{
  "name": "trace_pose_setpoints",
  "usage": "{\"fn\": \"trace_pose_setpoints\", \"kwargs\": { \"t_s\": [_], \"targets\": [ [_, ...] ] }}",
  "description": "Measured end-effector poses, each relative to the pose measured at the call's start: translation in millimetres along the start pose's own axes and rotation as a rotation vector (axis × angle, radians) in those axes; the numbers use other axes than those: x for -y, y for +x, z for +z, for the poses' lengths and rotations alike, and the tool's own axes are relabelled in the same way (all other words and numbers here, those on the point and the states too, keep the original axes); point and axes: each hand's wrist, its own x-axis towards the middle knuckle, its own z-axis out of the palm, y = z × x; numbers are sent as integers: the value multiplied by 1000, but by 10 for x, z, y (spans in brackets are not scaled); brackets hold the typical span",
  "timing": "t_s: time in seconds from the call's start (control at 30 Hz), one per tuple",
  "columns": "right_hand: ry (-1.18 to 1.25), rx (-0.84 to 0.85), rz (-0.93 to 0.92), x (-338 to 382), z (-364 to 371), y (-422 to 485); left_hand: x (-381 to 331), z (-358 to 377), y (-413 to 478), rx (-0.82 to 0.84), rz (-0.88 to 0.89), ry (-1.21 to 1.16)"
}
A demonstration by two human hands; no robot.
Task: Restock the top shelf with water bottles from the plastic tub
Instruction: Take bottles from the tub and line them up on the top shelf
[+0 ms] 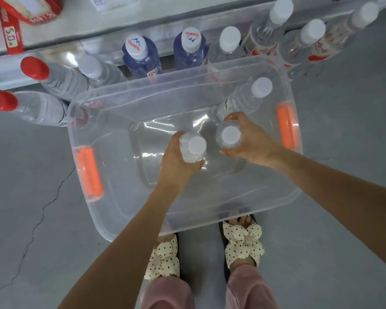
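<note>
Reading my feed left to right.

Far left is grey floor (31, 197) with a long crack. Two red-capped bottles (34, 68) stand just beyond the tub's far left corner. Above them is a grey shelf (76, 25) with a red price tag (11, 32) on its front edge.

The clear plastic tub (125, 197) sits on the floor, its near rim at the person's feet. The left orange handle (89, 172) is on its left rim.

The left hand (176, 157) is down inside the tub, with fingers and thumb wrapped round the shoulder of the first water bottle (193, 148). That bottle is upright, white cap toward me.

Behind the tub, two blue-tinted bottles (140, 54) with printed white caps stand side by side. (The wide lens bends everything, so I can't tell if that back row stands on the floor or on a low board.)

The right hand (250, 141) is just beside the left one, curled round the second water bottle (230, 136), also cap up. The two held bottles are near each other, with a gap between them.

A third water bottle (245, 99) stands in the tub's far right corner, just behind the right hand, and neither hand holds it.

Further right, clear white-capped bottles (276, 16) with red labels fan out behind the tub. The right orange handle (286, 128) is on the right rim.

At the bottom edge, polka-dot slippers (243, 239) sit at the tub's near wall.
</note>
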Motion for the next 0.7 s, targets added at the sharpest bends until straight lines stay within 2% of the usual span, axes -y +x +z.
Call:
{"fn": "trace_pose_setpoints", "kwargs": {
  "t_s": [0.17,0.23,0.37,0.6,0.7],
  "targets": [
    [110,-92,63,180,26,108,-101,-156,96,12,-24,-47],
    [220,-71,120,267,1,43,-157,-275,76,18,-56,-135],
    [397,-25,87,532,-75,-209,-328,-669,-91,61,-54,-169],
    [385,98,59,1381,-300,-564,-939,-1319,-479,68,-51,-269],
    [417,72,42,1774,-419,-740,-1221,-1510,-732,67,-64,-388]
  ]
}}
